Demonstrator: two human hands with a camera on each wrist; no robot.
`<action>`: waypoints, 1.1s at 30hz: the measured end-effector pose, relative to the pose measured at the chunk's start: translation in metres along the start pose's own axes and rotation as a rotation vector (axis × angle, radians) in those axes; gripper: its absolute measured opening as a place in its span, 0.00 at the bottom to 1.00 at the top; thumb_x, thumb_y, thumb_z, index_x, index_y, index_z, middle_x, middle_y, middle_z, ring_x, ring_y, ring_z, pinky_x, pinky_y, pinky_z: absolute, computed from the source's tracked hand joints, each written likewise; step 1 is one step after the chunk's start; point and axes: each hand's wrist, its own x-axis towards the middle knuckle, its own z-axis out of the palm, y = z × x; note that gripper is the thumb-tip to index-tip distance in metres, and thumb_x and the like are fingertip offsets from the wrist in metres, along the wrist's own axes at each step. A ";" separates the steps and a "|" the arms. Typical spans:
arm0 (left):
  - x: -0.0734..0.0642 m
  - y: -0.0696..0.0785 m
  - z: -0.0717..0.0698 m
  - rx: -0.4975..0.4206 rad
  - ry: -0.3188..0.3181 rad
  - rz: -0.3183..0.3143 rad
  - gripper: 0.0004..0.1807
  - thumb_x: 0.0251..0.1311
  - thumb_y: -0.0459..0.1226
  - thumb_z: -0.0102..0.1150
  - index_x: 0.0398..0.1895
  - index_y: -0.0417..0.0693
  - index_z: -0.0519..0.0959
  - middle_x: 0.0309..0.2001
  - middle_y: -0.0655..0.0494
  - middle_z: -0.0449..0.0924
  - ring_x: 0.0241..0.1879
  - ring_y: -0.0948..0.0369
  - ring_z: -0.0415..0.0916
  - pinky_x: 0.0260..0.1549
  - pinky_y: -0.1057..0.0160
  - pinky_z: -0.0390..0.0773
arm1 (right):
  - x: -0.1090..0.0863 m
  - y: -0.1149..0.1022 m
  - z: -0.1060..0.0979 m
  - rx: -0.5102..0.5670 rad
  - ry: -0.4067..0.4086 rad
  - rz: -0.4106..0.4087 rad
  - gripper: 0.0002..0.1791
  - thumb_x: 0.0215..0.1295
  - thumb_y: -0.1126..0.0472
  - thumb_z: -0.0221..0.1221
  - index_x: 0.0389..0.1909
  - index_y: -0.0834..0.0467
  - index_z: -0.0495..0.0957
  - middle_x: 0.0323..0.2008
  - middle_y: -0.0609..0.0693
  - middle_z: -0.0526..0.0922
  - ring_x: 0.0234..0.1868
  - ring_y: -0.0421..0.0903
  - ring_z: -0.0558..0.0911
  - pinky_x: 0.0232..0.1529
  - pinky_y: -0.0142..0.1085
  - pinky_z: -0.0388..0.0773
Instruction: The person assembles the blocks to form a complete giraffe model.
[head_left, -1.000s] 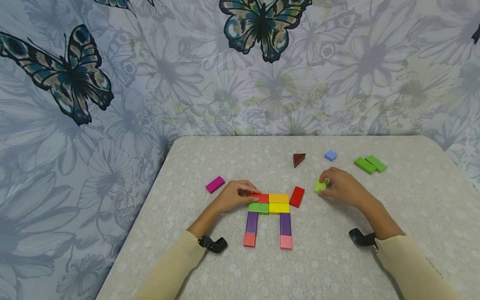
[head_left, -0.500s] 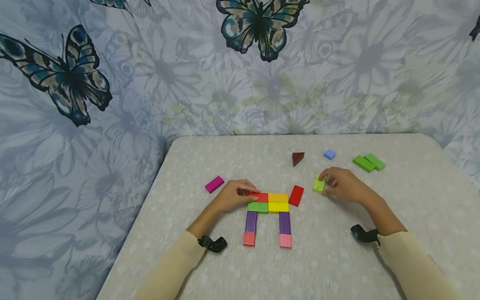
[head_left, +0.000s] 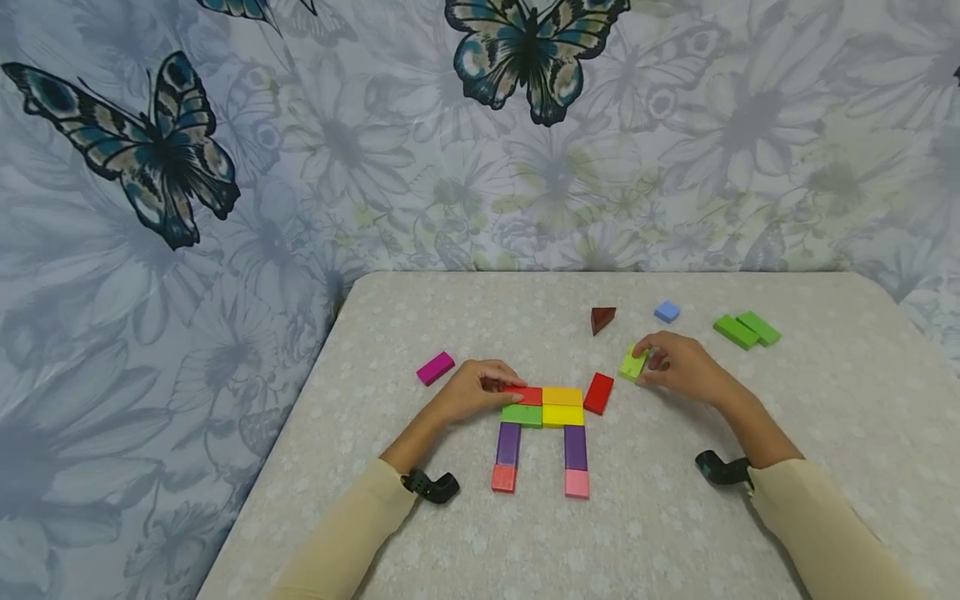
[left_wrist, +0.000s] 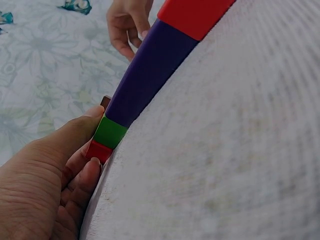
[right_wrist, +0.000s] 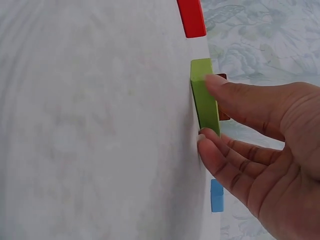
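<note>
My left hand [head_left: 476, 390] pinches the left end of a red block [head_left: 527, 396] that lies flat at the top of a flat block figure. Beside that block is an orange-yellow block [head_left: 562, 396]; below are a green block [head_left: 521, 416] and a yellow block [head_left: 562, 416]. Two purple blocks [head_left: 507, 444] extend downward, ending in a coral block [head_left: 503, 478] and a pink block [head_left: 577, 483]. A tilted red block [head_left: 598, 393] meets the figure's right corner. My right hand [head_left: 682, 365] holds a lime green block [right_wrist: 205, 97] between thumb and fingers, right of the tilted block.
A magenta block [head_left: 436, 367] lies left of the figure. Toward the back are a brown triangular block [head_left: 602, 320], a small blue block [head_left: 667, 312] and two green blocks [head_left: 737, 332] side by side. The patterned table [head_left: 420, 533] meets a butterfly-print wall [head_left: 360, 150].
The right hand has moved slightly left with the lime green block, bringing it closer to the tilted red block. The left hand stays on the red block, and the figure keeps its shape.
</note>
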 end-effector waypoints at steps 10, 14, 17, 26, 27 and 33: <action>-0.003 0.004 0.002 -0.021 0.008 -0.001 0.13 0.59 0.37 0.73 0.48 0.49 0.89 0.43 0.56 0.86 0.35 0.59 0.77 0.33 0.66 0.76 | 0.019 0.002 0.002 0.095 -0.032 0.140 0.18 0.61 0.61 0.72 0.50 0.62 0.82 0.41 0.55 0.84 0.40 0.50 0.81 0.37 0.39 0.77; -0.003 -0.001 0.004 -0.008 0.018 0.000 0.12 0.59 0.37 0.74 0.47 0.51 0.90 0.43 0.58 0.86 0.36 0.61 0.77 0.33 0.66 0.77 | 0.020 0.003 0.006 0.138 0.005 0.212 0.17 0.63 0.63 0.70 0.51 0.63 0.81 0.45 0.58 0.83 0.40 0.50 0.81 0.35 0.36 0.77; -0.002 0.000 0.006 0.008 0.029 0.007 0.12 0.58 0.36 0.74 0.46 0.48 0.90 0.43 0.56 0.86 0.35 0.62 0.77 0.33 0.67 0.77 | 0.019 -0.001 0.008 0.150 0.037 0.233 0.16 0.63 0.63 0.70 0.50 0.64 0.82 0.44 0.59 0.84 0.39 0.50 0.81 0.34 0.36 0.77; -0.002 0.027 0.000 -0.003 0.006 0.002 0.13 0.59 0.30 0.72 0.47 0.37 0.88 0.43 0.45 0.86 0.34 0.60 0.76 0.33 0.67 0.75 | 0.021 -0.009 0.013 0.145 0.082 0.243 0.16 0.62 0.63 0.71 0.49 0.64 0.83 0.45 0.59 0.85 0.40 0.51 0.82 0.40 0.37 0.78; -0.003 0.030 -0.001 -0.008 0.003 0.005 0.13 0.59 0.30 0.72 0.47 0.36 0.88 0.43 0.44 0.86 0.34 0.60 0.76 0.33 0.66 0.75 | 0.021 -0.008 0.013 0.143 0.084 0.244 0.16 0.62 0.63 0.71 0.49 0.64 0.82 0.45 0.59 0.85 0.40 0.51 0.82 0.40 0.38 0.78; -0.004 0.036 -0.002 -0.030 0.005 0.020 0.13 0.58 0.29 0.72 0.47 0.34 0.87 0.42 0.42 0.85 0.33 0.60 0.75 0.31 0.67 0.75 | 0.021 -0.009 0.018 0.158 0.093 0.247 0.16 0.63 0.63 0.70 0.49 0.65 0.82 0.44 0.60 0.85 0.40 0.52 0.83 0.39 0.38 0.78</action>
